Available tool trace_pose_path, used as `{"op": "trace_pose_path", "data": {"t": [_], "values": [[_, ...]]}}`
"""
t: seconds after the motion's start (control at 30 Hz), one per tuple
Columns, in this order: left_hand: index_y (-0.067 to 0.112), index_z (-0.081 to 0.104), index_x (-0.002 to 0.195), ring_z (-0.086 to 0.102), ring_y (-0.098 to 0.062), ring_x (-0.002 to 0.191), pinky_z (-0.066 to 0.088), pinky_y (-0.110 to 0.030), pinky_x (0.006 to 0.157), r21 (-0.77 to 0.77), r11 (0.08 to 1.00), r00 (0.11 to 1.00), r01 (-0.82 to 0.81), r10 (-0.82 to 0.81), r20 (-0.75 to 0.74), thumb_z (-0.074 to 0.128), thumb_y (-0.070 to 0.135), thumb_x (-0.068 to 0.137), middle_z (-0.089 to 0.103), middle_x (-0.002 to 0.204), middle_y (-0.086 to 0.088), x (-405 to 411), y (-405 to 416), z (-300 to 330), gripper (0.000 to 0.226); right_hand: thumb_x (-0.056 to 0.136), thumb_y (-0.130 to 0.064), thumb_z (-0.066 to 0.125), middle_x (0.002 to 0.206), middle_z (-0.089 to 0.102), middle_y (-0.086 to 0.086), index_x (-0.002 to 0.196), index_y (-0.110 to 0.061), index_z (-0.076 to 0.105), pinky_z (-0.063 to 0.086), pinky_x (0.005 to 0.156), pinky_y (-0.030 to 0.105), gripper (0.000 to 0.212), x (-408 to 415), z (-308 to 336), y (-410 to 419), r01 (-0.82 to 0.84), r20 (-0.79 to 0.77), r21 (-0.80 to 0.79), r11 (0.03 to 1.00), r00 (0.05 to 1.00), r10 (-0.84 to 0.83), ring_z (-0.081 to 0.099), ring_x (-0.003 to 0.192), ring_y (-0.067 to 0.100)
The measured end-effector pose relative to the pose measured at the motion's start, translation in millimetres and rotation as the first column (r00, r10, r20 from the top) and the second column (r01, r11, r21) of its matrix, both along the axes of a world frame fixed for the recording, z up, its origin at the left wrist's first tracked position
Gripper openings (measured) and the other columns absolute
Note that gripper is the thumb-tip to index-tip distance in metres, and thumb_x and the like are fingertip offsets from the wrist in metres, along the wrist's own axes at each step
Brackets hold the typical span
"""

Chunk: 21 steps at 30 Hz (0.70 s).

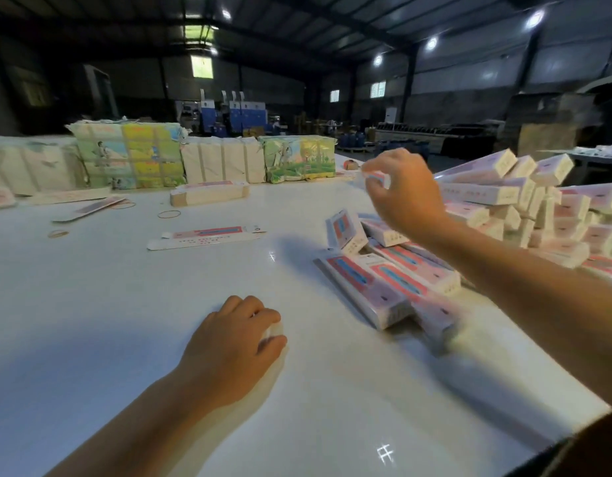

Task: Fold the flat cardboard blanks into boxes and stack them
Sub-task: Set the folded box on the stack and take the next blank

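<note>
At right of centre in the upper half of the frame, the right hand (402, 192) is raised above the white table (91, 321), and the end of a folded box (376, 176) is pinched between its curled fingers; most of that box is hidden by the hand. Below and to the right of it, a loose heap of folded boxes (524, 204) is spread along the right edge, with several more folded boxes (376, 287) lying flat or tilted nearer the centre. The left hand (242, 342) is rested on the table at lower centre, its fingers curled under; whether anything is held in it cannot be told. A single flat blank (204, 237) is laid left of centre, and a small stack of blanks (210, 193) is set beyond it. Rubber bands (169, 214) are scattered at the left. Wrapped bundles (129, 154) are lined up across the far side of the table, and blue machines (235, 115) are seen in the dim hall behind.
</note>
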<state>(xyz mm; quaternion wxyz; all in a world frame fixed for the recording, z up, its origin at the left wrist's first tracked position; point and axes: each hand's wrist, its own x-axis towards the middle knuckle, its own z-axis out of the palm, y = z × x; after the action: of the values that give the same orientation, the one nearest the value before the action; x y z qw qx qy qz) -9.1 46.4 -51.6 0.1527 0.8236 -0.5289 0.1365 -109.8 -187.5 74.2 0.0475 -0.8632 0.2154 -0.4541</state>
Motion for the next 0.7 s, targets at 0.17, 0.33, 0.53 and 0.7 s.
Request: {"op": "trace_pose_path", "data": {"t": [0.17,0.33,0.53,0.7], "values": [[0.023,0.064,0.110,0.048,-0.016,0.103,0.037,-0.025,0.081,-0.037,0.998,0.999,0.048,-0.049,-0.021,0.019,0.054,0.080,0.059,0.109,0.004,-3,4,2,0.063,0.089,-0.013,0.049,0.119,0.060,0.004,0.113,-0.017,0.067,0.043,0.087,0.033,0.030,25,-90,98,-0.314,-0.375,0.113,0.943,0.865,0.333,0.050,0.112,0.024],[0.021,0.061,0.112,0.043,-0.016,0.105,0.038,-0.029,0.083,-0.018,1.000,1.000,0.014,-0.014,-0.018,0.045,0.037,0.093,0.056,0.111,0.001,-1,0,-1,0.030,0.088,-0.012,0.048,0.115,0.059,0.003,0.109,-0.017,0.066,0.041,0.085,0.029,0.028,29,-120,100,-0.290,-0.484,0.201,0.936,0.801,0.352,0.050,0.107,0.021],[0.025,0.060,0.117,0.049,-0.020,0.110,0.036,-0.031,0.082,0.034,0.991,0.974,-0.130,0.134,-0.180,0.045,0.037,0.094,0.057,0.117,-0.001,13,16,18,0.030,0.088,-0.009,0.057,0.101,0.065,0.005,0.093,-0.016,0.072,0.047,0.081,0.038,0.018,35,-126,92,-0.388,-0.420,0.169,0.906,0.803,0.422,0.058,0.094,0.026],[0.024,0.060,0.111,0.053,-0.019,0.100,0.034,-0.027,0.073,0.086,0.850,0.834,-0.519,0.526,-0.165,0.049,0.035,0.087,0.058,0.115,0.003,94,96,72,0.028,0.081,-0.006,0.067,0.084,0.067,0.006,0.077,-0.024,0.071,0.050,0.073,0.037,0.019,43,-140,70,-0.401,-0.391,0.070,0.913,0.831,0.395,0.066,0.078,0.033]]}}
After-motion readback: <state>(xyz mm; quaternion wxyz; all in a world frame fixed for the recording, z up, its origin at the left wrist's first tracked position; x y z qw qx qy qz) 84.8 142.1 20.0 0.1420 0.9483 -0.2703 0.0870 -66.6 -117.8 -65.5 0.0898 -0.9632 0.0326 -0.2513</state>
